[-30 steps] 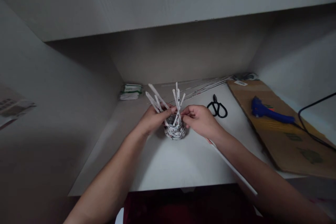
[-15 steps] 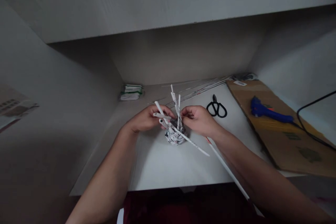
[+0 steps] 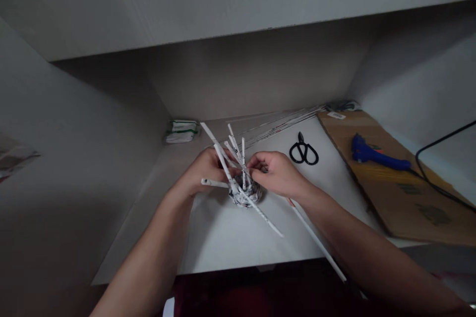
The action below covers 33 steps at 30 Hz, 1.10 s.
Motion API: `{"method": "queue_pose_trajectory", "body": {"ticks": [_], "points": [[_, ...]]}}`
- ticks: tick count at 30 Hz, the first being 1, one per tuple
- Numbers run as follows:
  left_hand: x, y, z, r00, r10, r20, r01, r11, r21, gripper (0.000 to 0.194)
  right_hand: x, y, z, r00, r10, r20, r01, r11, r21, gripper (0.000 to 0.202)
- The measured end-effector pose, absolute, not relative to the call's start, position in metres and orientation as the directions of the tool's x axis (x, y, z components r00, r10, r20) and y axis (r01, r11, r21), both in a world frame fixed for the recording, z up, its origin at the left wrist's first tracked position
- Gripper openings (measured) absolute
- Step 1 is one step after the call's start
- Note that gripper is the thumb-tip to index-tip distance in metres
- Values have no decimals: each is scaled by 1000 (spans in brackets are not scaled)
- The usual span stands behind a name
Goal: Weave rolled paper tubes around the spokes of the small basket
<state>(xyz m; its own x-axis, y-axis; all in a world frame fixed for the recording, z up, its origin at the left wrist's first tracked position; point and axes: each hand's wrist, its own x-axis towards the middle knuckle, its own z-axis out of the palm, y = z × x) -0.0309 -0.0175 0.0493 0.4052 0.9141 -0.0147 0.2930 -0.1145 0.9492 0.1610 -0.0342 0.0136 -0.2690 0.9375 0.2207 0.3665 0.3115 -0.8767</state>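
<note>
A small basket woven from rolled newspaper tubes [image 3: 245, 195] rests on the white table, several loose tube ends sticking up and out of its rim. At its far left side my left hand [image 3: 212, 167] is closed among the upright tubes; its fingertips are partly hidden behind them. My right hand [image 3: 273, 171] grips the rim at the right, thumb and fingers pinched by a paper tube. One long tube end [image 3: 266, 219] points down to the right across the basket's front. Another long paper tube [image 3: 320, 242] runs under my right forearm past the table's front edge.
Black-handled scissors [image 3: 304, 151] lie beyond my right hand. On the right, a blue glue gun [image 3: 379, 157] with a black cord sits on a cardboard sheet [image 3: 394, 208]. Several thin paper tubes [image 3: 282, 126] lie along the back. A white packet [image 3: 182, 131] stands at the back left. A shelf overhangs above.
The tube ends around the basket have shifted, with more leaning to the upper left. Both hands stay at the basket, which appears slightly turned. The whole view has moved a little.
</note>
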Motion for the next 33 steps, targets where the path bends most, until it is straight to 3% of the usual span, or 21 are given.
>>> {"method": "queue_pose_trajectory", "body": {"ticks": [4,9,16,26,30,33], "points": [[-26,-23,50,394,919,33,371,-192,909,21,161,-37,18,-276,937,212,376,309,-873,5],[-23,-22,48,426,904,41,287,-179,941,20,161,-37,21,-286,929,234,366,331,-870,4],[-23,-19,44,380,911,157,335,-294,895,17,162,-36,18,-301,927,223,322,319,-891,4],[-26,-16,39,427,903,54,323,-207,923,17,164,-42,30,-306,918,251,366,357,-859,12],[-29,-15,43,360,930,78,365,-218,905,17,168,-37,29,-363,864,349,441,489,-752,15],[-34,-14,47,341,939,49,338,-171,926,21,175,-31,28,-387,785,483,570,615,-544,18]]}}
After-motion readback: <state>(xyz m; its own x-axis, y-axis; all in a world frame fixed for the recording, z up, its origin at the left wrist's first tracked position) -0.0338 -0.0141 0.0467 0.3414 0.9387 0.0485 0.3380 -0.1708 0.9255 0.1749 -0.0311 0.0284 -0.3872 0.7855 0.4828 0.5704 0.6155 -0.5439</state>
